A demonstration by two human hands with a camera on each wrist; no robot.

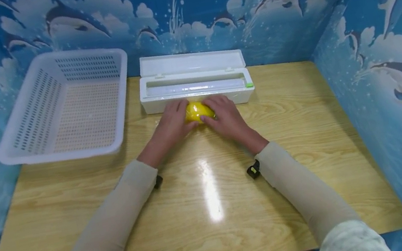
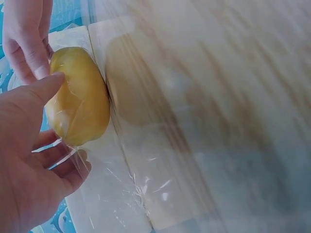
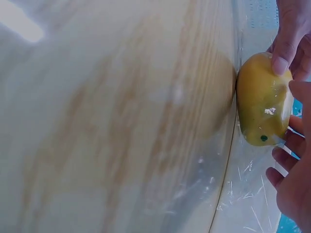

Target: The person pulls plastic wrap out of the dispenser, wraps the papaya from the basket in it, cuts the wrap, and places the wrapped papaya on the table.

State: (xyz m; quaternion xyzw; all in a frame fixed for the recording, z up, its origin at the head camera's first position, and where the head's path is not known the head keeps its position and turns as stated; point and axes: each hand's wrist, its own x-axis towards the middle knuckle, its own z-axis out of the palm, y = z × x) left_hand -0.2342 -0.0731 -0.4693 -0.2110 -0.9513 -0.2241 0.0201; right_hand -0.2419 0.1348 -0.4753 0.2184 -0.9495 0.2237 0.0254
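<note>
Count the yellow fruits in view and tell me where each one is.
1: the yellow fruit is between the left hand and the right hand, just in front of the white cling-film dispenser.

No readable text or labels.

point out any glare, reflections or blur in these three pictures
Head: a bright glare streak on the table, small highlights on the yellow fruit; left wrist: the wood grain looks soft and smeared, with a dim reflection of the fruit and sparkles on the plastic film; right wrist: white glare in the upper left corner, the wood grain equally soft.
</note>
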